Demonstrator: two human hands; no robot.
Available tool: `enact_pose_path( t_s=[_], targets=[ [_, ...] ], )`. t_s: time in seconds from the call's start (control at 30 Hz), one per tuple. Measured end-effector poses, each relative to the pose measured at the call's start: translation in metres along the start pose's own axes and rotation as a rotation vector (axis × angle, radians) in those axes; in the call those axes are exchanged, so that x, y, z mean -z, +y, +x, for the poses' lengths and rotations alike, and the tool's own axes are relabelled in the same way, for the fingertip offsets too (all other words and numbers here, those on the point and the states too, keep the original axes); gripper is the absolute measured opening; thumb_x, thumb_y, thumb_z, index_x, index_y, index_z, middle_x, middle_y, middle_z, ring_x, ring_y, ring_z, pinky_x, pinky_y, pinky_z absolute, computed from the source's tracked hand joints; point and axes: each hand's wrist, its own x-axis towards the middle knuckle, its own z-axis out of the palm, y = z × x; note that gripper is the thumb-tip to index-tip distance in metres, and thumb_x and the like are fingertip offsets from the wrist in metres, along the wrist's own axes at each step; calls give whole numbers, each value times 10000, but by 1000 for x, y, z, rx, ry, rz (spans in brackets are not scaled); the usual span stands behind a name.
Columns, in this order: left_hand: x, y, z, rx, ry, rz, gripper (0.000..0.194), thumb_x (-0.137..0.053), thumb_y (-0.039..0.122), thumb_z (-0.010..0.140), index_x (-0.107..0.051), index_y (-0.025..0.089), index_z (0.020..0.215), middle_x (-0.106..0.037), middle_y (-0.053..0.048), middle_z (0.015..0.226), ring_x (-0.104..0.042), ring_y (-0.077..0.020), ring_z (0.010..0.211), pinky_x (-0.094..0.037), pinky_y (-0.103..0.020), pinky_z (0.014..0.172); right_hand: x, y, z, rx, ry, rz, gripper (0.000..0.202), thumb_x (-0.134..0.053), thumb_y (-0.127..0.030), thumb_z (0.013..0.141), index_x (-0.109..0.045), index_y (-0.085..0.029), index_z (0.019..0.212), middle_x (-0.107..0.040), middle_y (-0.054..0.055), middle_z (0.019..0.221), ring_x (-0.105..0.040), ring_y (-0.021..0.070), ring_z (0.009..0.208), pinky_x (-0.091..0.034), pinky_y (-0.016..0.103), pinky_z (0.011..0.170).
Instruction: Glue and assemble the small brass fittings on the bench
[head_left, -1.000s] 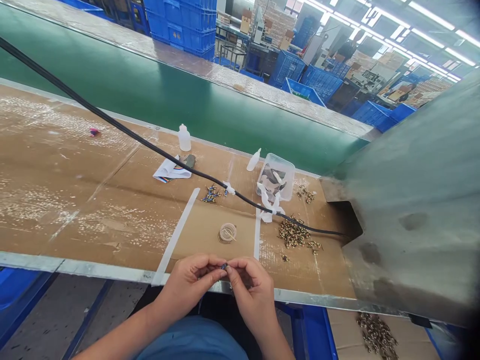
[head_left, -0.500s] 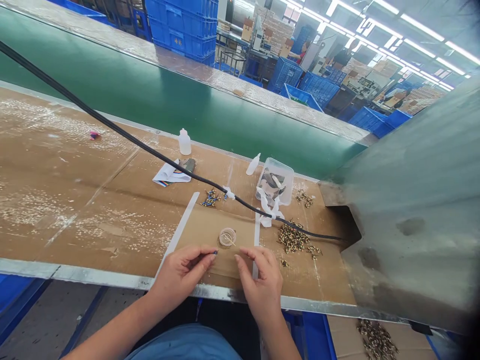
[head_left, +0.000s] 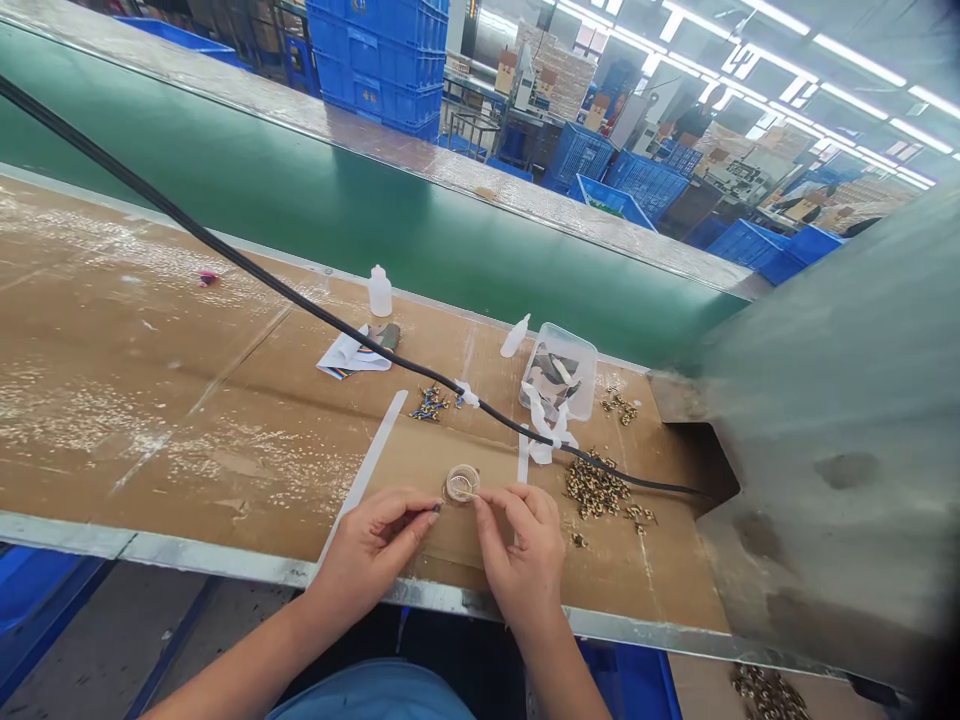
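Observation:
My left hand (head_left: pixel 369 548) pinches a tiny dark blue part (head_left: pixel 436 508) between thumb and forefinger; most of it is hidden by the fingertips. Just right of it, my right hand (head_left: pixel 526 550) has thumb and forefinger closed on the end of a thin pale stick (head_left: pixel 466 492). The stick's other end rests in a small round clear cup (head_left: pixel 451 483), which stands on a brown sheet (head_left: pixel 420 455) taped down with white strips. Behind the cup lies a little heap of blue and brass-coloured parts (head_left: pixel 429 403).
Brass-and-black parts (head_left: pixel 596 487) are piled at the right. Behind them stand a clear plastic box (head_left: pixel 581 365) and white bottles (head_left: pixel 380 292). A black cable (head_left: pixel 247 266) crosses the workbench diagonally, above a folded cloth (head_left: pixel 349 356). A metal housing (head_left: pixel 840 430) bounds the right side.
My right thumb and forefinger, apart before, have closed on the stick at the cup. My left hand keeps its pinch on the blue part. The whole view has shifted slightly.

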Motion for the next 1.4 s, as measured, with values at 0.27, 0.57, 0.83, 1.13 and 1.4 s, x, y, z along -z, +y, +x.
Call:
enact_pose_path(
  t_s=[0.27,0.57,0.83,1.13,1.4],
  targets=[
    [-1,0,0,3,13,-21,144,-603,208,830,-723,213,908,-727,-34,869,-664,-173,812,-527,-248,766,14,-2,3,-109,50,174,113,-534,-228,900,-623,-192,841,-573,42,834,-535,190,809,-417,314,733],
    [0,-3,0,-14,-5,-16,149,-597,195,839,-718,219,923,-725,-31,895,-661,-172,849,-512,-249,793,24,-19,1,-103,-18,270,101,-550,-192,884,-614,-204,807,-573,23,824,-542,178,812,-413,295,736],
    [1,1,1,-27,-51,-31,155,-567,206,861,-708,212,927,-718,-38,891,-657,-176,854,-514,-262,795,20,-20,2,-74,-50,211,115,-541,-192,878,-620,-206,796,-577,30,808,-544,189,805,-421,303,713],
    [-1,-2,-2,-43,1,-43,131,-595,173,831,-714,206,876,-705,-40,876,-655,-167,836,-525,-244,761,26,-31,-1,134,-76,97,110,-568,-127,860,-625,-220,877,-563,31,807,-523,188,771,-390,333,708],
    [-3,-9,-3,3,5,-122,116,-604,178,834,-702,209,887,-703,-39,915,-660,-172,875,-530,-252,803,26,-27,-8,220,-54,127,166,-583,-75,835,-622,-221,903,-569,22,806,-523,173,752,-392,364,769]
  ],
)
